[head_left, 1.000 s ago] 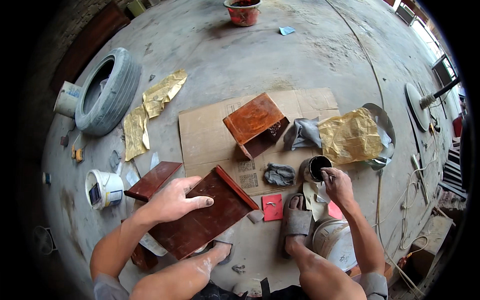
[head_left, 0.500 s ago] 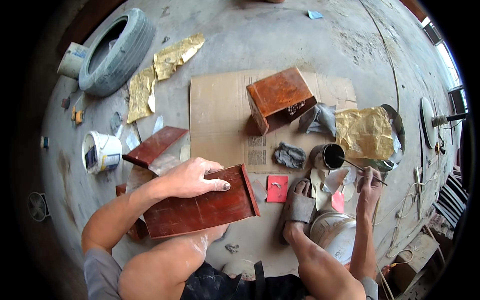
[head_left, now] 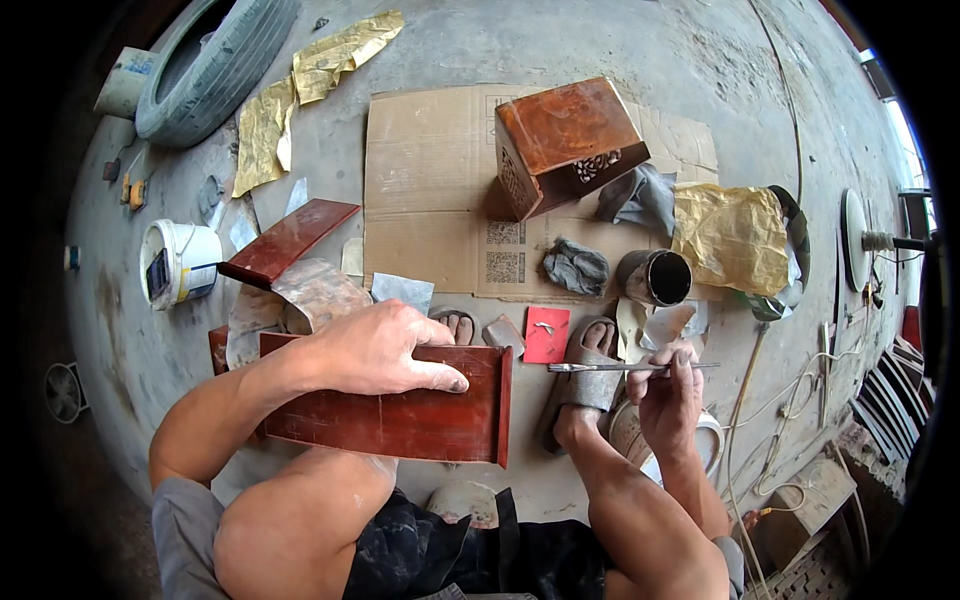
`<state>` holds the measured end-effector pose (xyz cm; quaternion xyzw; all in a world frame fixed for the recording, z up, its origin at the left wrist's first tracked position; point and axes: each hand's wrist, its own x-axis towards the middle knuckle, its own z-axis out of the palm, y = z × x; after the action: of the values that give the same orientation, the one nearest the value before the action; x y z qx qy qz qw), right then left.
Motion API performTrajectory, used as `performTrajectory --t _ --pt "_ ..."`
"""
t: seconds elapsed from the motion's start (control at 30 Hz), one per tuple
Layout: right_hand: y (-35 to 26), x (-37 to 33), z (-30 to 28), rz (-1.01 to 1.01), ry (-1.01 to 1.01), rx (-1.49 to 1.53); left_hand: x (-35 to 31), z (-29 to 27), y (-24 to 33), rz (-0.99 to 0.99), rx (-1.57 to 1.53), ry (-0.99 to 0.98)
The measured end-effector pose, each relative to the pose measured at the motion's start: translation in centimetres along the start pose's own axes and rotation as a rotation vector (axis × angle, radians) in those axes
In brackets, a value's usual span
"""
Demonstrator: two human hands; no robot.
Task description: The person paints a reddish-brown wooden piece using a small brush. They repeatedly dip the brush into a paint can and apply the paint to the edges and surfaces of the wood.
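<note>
A reddish-brown lacquered wooden piece [head_left: 400, 425] with a raised lip at its right end lies across my left leg. My left hand [head_left: 375, 345] is closed over its far edge, thumb on the top face. Further right, my right hand [head_left: 668, 395] pinches a thin paintbrush [head_left: 610, 367] held level, bristles pointing left toward the wooden piece but apart from it. Beyond that hand stands a dark cup [head_left: 632, 285], black inside. On the cardboard sheet [head_left: 425, 200] sits a reddish-brown wooden box [head_left: 565, 125] with carved openwork sides.
A crumpled grey rag [head_left: 577, 267] and a red paper square [head_left: 546, 335] lie before my feet. Left are a dark red board [head_left: 290, 240] and a white bucket [head_left: 195, 255]. A tyre [head_left: 215, 85] lies far left. Brown crumpled paper [head_left: 730, 235] and cords [head_left: 775, 440] are at right.
My right hand has brought the paintbrush out of the dark cup and leftward, turning it level. My left hand still holds the wooden piece, which now lies straighter. The view has shifted.
</note>
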<state>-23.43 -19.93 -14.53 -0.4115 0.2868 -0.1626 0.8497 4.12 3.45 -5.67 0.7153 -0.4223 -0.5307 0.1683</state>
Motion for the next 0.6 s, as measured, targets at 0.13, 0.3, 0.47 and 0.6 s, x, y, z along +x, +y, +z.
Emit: performTrajectory --t 0.13,0.3,0.47,0.6 --pt "-0.3 -0.5 1.5 0.012 -0.032 -0.063 -0.3 0.3 -0.5 0.01 -0.015 0.02" --pt "0.0 -0.6 2.1 -0.032 -0.079 -0.15 -0.4 0.3 -0.3 0.009 0.004 0.016" --pt "0.2 -0.9 2.6 -0.009 -0.096 -0.177 -0.4 0.4 -0.4 0.027 0.01 0.027" --pt "0.6 -0.8 2.5 -0.024 -0.096 -0.18 -0.4 0.4 -0.3 0.011 0.002 0.011"
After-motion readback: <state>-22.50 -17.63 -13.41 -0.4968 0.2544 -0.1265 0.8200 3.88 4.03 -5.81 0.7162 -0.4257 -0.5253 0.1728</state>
